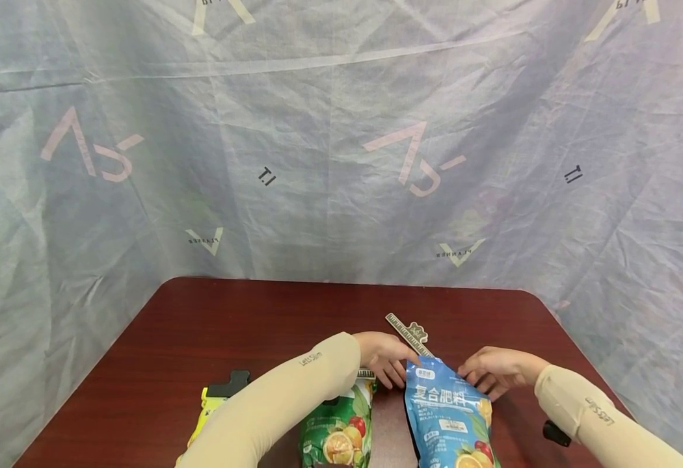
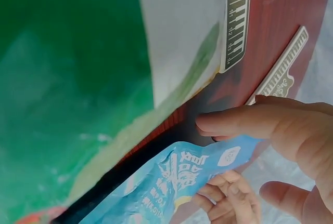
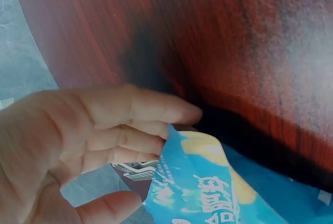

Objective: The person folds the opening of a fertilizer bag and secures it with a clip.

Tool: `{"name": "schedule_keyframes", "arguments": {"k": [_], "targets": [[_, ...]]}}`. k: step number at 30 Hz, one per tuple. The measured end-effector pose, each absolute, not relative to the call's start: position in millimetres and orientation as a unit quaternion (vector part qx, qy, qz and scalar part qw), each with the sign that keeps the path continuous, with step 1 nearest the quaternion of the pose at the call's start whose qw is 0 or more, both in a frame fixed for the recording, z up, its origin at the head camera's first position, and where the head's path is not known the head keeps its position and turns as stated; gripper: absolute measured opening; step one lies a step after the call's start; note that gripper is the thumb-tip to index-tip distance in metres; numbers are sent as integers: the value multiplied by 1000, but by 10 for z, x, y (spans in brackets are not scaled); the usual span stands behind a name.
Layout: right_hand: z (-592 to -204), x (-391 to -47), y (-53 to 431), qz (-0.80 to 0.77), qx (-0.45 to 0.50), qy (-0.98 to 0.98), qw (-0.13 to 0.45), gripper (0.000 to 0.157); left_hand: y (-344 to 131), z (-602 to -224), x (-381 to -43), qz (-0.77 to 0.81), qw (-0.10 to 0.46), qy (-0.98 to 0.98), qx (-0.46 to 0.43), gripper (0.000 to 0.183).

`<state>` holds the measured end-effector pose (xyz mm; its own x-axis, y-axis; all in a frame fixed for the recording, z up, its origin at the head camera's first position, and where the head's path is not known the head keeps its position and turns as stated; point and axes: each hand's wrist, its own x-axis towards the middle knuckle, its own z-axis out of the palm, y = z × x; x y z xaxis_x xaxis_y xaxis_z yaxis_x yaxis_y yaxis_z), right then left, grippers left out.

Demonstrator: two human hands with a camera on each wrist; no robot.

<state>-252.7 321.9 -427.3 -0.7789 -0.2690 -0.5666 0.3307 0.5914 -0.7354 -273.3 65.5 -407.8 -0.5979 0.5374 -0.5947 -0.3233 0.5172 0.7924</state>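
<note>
A blue fertilizer bag (image 1: 443,409) with fruit pictures lies on the table, its top end facing the far side. My left hand (image 1: 384,356) reaches the bag's top left corner, thumb and fingers apart in the left wrist view. At the upper right edge is my right hand (image 1: 501,369); in the right wrist view its fingers (image 3: 140,104) are gently bent along the edge and the thumb stands apart. Just beyond the bag's top lies a piano-key patterned ruler clip (image 1: 408,333), partly hidden behind the bag and left hand.
A green fruit-printed bag (image 1: 341,426) with a similar ruler clip (image 2: 237,24) at its top lies left of the blue one. Farther left, a yellow bag (image 1: 208,408) with a black clip (image 1: 230,383) is partly covered by my left sleeve. A fabric curtain (image 1: 330,195) hangs behind the table (image 1: 230,312).
</note>
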Motion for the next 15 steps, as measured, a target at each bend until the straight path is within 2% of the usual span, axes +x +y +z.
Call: {"name": "schedule_keyframes", "arguments": {"k": [15], "targets": [[-4256,-2526,3247,-464,-19,815,346,28,698,-4043,-2755,466,436,763,107,27]]}}
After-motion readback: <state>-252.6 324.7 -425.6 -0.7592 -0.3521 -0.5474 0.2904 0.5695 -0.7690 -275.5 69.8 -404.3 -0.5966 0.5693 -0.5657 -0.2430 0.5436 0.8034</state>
